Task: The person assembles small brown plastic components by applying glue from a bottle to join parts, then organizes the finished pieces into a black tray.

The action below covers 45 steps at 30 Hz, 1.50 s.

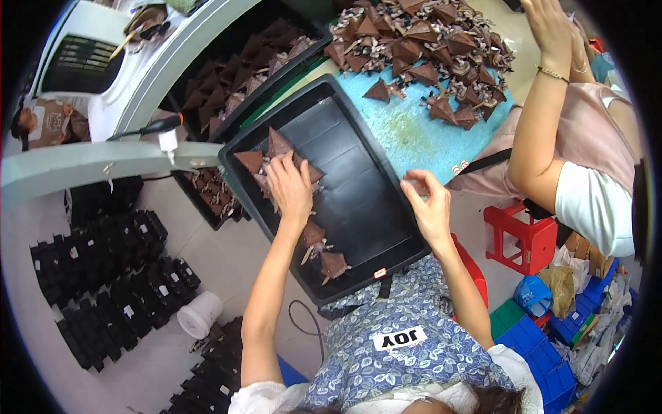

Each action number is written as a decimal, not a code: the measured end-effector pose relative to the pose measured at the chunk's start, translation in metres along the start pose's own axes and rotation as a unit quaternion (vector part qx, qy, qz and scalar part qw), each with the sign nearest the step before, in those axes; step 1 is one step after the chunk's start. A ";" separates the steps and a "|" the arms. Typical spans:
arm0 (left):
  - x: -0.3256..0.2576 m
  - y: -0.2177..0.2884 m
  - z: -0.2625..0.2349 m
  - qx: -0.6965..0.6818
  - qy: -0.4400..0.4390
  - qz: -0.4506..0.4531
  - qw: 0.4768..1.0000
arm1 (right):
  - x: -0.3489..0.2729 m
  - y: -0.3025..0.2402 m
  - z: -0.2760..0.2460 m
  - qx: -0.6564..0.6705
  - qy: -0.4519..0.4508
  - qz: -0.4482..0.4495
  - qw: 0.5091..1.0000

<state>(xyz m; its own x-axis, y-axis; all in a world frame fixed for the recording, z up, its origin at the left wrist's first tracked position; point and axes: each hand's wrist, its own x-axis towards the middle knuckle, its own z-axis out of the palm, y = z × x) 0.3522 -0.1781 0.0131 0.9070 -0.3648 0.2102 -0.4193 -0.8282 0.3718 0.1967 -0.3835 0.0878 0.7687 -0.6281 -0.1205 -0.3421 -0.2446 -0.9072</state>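
Left hand (289,188) flat, fingers apart, pressing brown cones (276,155) in the black tray (358,200) near its far-left corner, right hand (429,207) on the tray's right rim, fingers curled together, cone heap (420,41) on the blue desk (407,131) beyond, co-worker's arm (545,103) at right

I see brown cone-shaped pieces (279,148) lying flat in a loose row along the left side of the black rectangular tray (358,186), which sits tilted on the blue table.
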 end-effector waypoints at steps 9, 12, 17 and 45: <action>0.007 0.000 0.002 0.097 -0.131 -0.001 0.987 | 0.215 0.069 0.060 0.037 0.059 0.206 0.976; 0.009 0.028 -0.016 0.041 -0.071 -0.002 0.997 | 0.214 0.069 0.055 0.164 0.015 0.237 0.957; -0.001 0.085 -0.034 -0.611 -0.122 -0.299 0.722 | 0.088 -0.027 0.037 0.336 -0.051 0.149 0.929; -0.064 0.090 -0.046 -0.653 -0.184 -0.407 0.612 | -0.080 -0.042 0.027 -0.015 -0.080 -0.012 0.997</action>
<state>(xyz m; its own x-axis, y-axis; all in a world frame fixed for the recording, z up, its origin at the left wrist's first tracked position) 0.2550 -0.2096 0.0748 0.6829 -0.3268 -0.6533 0.7211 0.1584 0.6745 0.1644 -0.3035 0.1247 0.8524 -0.4963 -0.1647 -0.3370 -0.2805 -0.8987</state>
